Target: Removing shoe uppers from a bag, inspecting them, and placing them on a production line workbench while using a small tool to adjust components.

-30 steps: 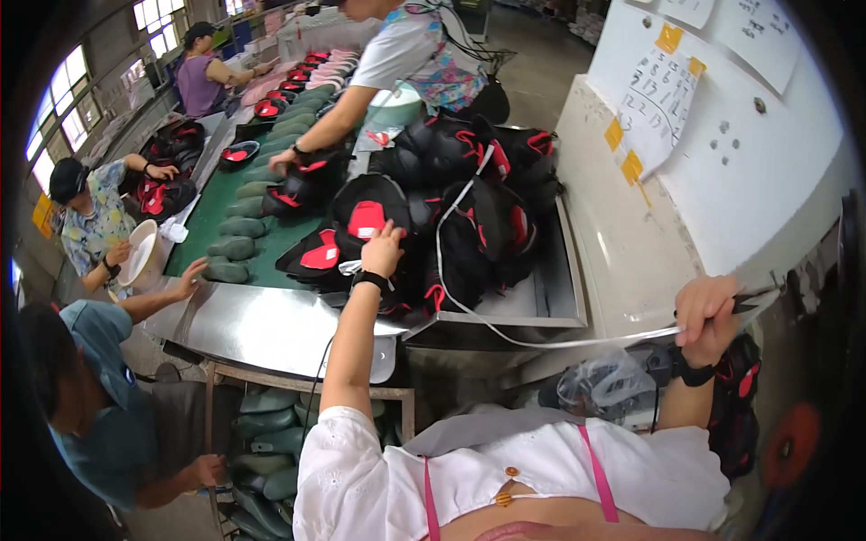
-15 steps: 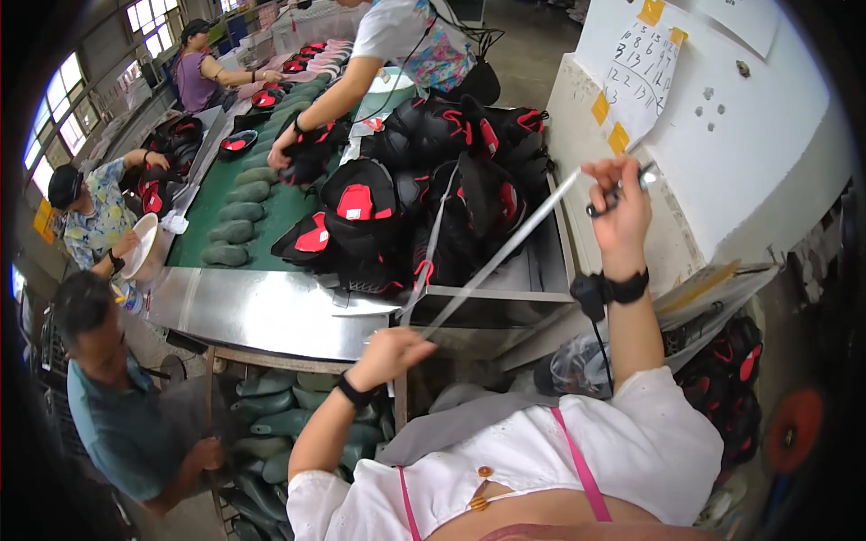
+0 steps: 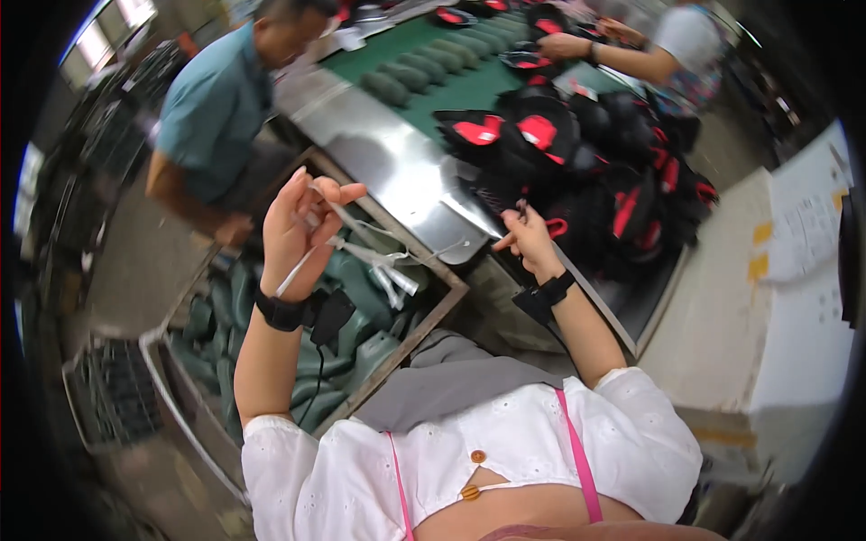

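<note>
My left hand point(image 3: 302, 225) is raised over the crate of green shoe lasts, its fingers curled around white shoelaces point(image 3: 392, 275). Several lace ends dangle from it, and one thin loop runs rightward toward the metal table edge. My right hand point(image 3: 532, 245) is beside the heap of black and red shoe uppers point(image 3: 591, 162), closed on a small dark-handled tool point(image 3: 522, 206). Motion blur hides the tool's exact kind. A pale pointed strip point(image 3: 474, 219) lies just left of the right fingers; whether it belongs to the tool I cannot tell.
Green shoe lasts point(image 3: 356, 316) fill a wooden-edged crate below my left hand. A bare metal ledge point(image 3: 388, 171) ends the green conveyor point(image 3: 424, 108), where more lasts stand in a row. One person in teal point(image 3: 212, 117) stands at left; another person's hand point(image 3: 564, 47) handles uppers.
My view has turned leftward. The lace stretched between my hands is now slack and bunched in my left hand. My right hand has come down from beside the white panel to the uppers.
</note>
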Available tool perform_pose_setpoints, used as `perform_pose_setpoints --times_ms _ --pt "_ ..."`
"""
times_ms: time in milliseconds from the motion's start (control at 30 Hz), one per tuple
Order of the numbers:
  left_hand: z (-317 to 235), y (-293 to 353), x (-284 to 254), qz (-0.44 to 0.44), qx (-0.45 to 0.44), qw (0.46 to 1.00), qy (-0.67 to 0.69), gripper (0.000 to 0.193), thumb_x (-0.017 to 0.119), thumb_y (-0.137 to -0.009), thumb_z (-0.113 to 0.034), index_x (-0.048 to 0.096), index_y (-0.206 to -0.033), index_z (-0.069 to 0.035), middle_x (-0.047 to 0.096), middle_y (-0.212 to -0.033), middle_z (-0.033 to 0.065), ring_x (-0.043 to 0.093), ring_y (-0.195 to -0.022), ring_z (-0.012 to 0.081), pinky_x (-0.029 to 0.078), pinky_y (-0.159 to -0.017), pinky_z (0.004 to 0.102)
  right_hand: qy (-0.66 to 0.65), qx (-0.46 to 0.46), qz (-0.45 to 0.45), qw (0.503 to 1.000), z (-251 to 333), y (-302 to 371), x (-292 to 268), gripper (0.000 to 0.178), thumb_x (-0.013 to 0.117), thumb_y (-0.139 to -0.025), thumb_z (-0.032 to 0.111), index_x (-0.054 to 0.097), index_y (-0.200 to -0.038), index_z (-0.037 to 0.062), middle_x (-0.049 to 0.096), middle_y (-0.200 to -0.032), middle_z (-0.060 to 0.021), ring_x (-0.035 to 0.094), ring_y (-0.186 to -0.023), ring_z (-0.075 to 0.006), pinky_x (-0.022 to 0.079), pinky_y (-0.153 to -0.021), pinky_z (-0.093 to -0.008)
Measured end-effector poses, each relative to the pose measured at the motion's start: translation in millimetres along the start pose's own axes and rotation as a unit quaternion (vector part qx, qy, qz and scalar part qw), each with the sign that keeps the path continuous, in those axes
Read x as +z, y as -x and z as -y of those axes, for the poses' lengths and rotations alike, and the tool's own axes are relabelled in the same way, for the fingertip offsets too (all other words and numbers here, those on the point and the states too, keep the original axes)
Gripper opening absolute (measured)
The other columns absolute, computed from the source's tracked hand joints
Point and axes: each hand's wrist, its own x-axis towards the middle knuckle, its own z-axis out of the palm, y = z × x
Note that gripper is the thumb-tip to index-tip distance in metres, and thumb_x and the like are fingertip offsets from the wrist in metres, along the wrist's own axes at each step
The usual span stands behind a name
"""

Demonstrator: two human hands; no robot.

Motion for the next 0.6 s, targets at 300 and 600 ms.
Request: perform_pose_setpoints --times_ms 300,600 --pt "-37 82 -16 -0.137 0.045 0.99 0.009 0.036 0.038 -0.092 -0.027 0.042 -0.061 -0.009 0.048 -0.066 0.0054 0.055 -0.072 0.0158 0.027 -0.036 0.0165 -0.136 0.086 0.611 0.776 53 60 192 0.049 0.056 -0.085 0.026 0.041 -0.125 0.0037 0.056 -0.101 -0.0079 0.032 -0.044 -0.0031 0.027 -0.039 -0.0183" --pt "-108 285 -130 -0.443 0.083 0.643 -0.619 0.029 0.045 -0.09 -0.023 0.055 -0.074 0.0 0.059 -0.081 0.0081 0.059 -0.078 0.0195 0.045 -0.055 0.0268 0.148 -0.269 0.456 0.835 24 105 307 0.013 0.06 -0.078 0.013 0.059 -0.072 0.0018 0.052 -0.055 -0.0066 0.046 -0.046 -0.0133 0.035 -0.045 -0.0257"
